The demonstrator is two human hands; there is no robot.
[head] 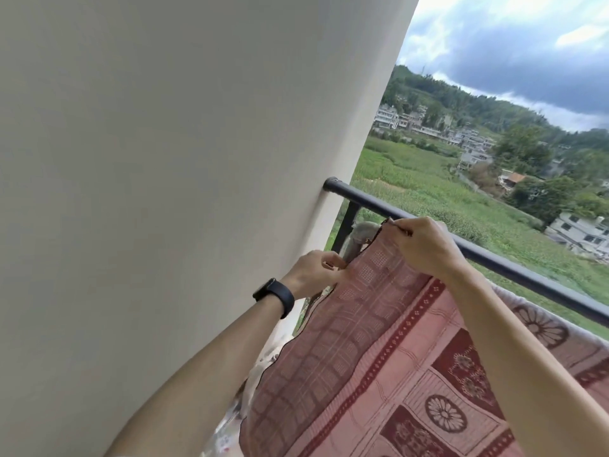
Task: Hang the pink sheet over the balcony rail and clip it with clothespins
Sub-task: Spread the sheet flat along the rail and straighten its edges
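Pinching the top edge of the pink sheet [379, 341], both hands grip cloth: left hand [316, 268] near the white wall [164, 159], right hand [425, 245] higher, at the black rail [494, 260]. Sheet hangs on the rail's near side.

Bare forearms; black watch [274, 296] on left wrist.

wall [164, 159]: plain off-white, filled the left half | sky [527, 44]: blue with heavy grey and white clouds | hillside [461, 100]: tree-covered, far off | houses [412, 122]: pale cluster at the hill's foot | field [428, 199]: green, lay below | white building [580, 230]: stood at right edge | black wristband [275, 296]: lower centre
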